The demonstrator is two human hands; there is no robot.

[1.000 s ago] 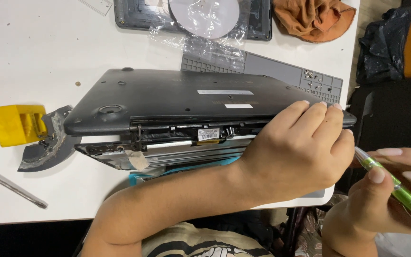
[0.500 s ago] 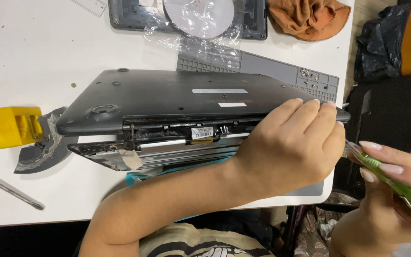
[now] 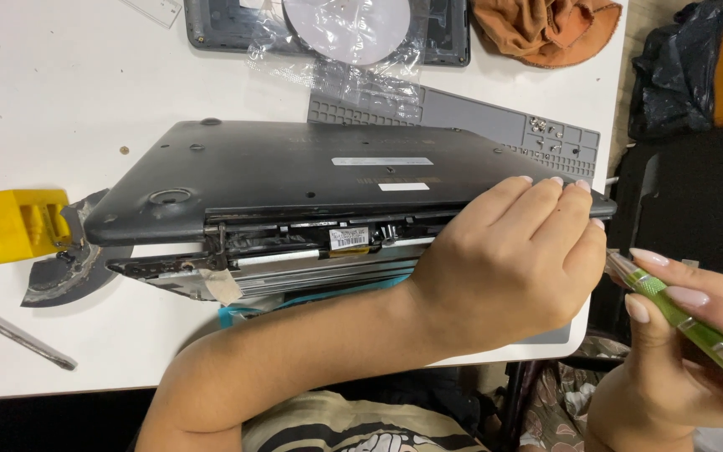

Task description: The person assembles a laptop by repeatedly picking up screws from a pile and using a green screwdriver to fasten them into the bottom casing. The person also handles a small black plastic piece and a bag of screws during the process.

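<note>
- We saw the laptop (image 3: 311,180) lying bottom up on the white table (image 3: 60,92), its dark grey base cover lifted at the near edge, so that the hinge and a labelled part showed in the gap.
- Our left hand (image 3: 508,259) reached across from below and clasped the laptop's right near corner, fingers pressed together and curled over the cover's edge, the thumb out of sight beneath.
- Our right hand (image 3: 692,335) hung off the table's right edge, just beside the left hand, with fingers and thumb pinching a green screwdriver (image 3: 679,314) whose tip pointed toward the laptop's corner.
- Behind the laptop lay a grey tray (image 3: 512,125) with small compartments, a few screws in one of them.
- At the far edge sat a dark panel (image 3: 449,33) with a disc in a clear plastic bag (image 3: 349,29) on it, and an orange cloth (image 3: 546,29) to its right.
- At the left stood a yellow block (image 3: 14,226) touching a dark curved scrap (image 3: 69,268), with a thin metal rod (image 3: 14,333) nearer us.
</note>
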